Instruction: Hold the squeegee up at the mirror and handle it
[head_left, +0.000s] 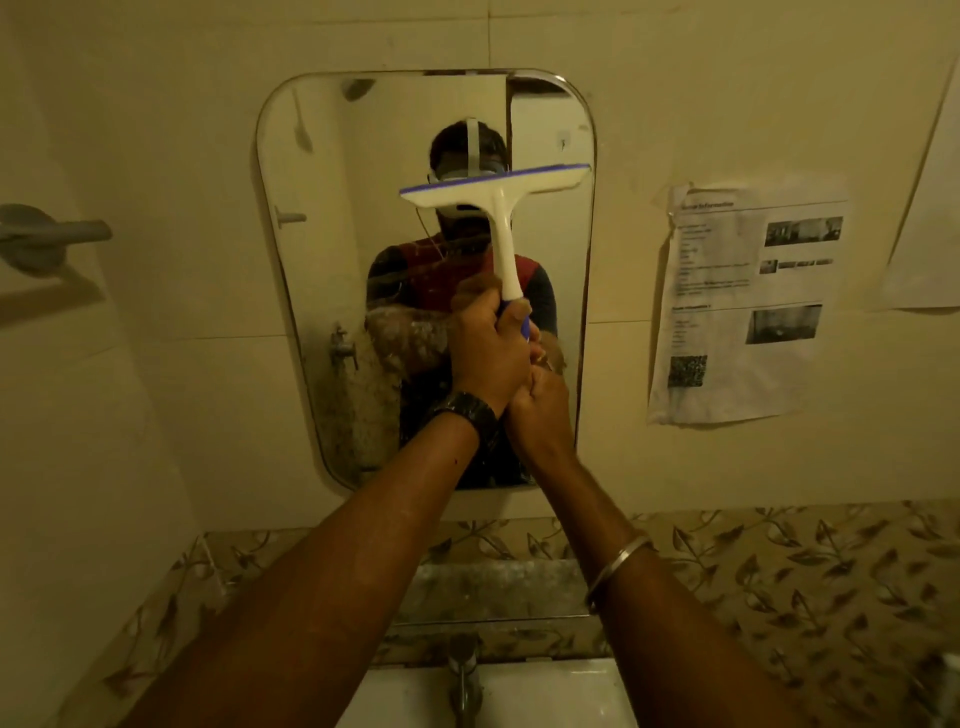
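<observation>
A white squeegee (501, 208) with a blue blade edge is held up against the wall mirror (322, 260), its blade tilted across the mirror's upper right part. My left hand (485, 345) grips the blue lower end of the handle. My right hand (540, 402) is wrapped just below it, gripping the handle's bottom and touching the left hand. A dark watch sits on my left wrist, a metal bangle on my right forearm. The mirror's lower left is smeared and spotted. The mirror reflects a person wearing a head-mounted camera.
A printed paper notice (743, 301) is stuck to the tiled wall right of the mirror. A grey towel holder (47, 236) juts out at the left. Below are a leaf-patterned tile band (779, 561), a metal tap (464, 675) and a white basin (550, 696).
</observation>
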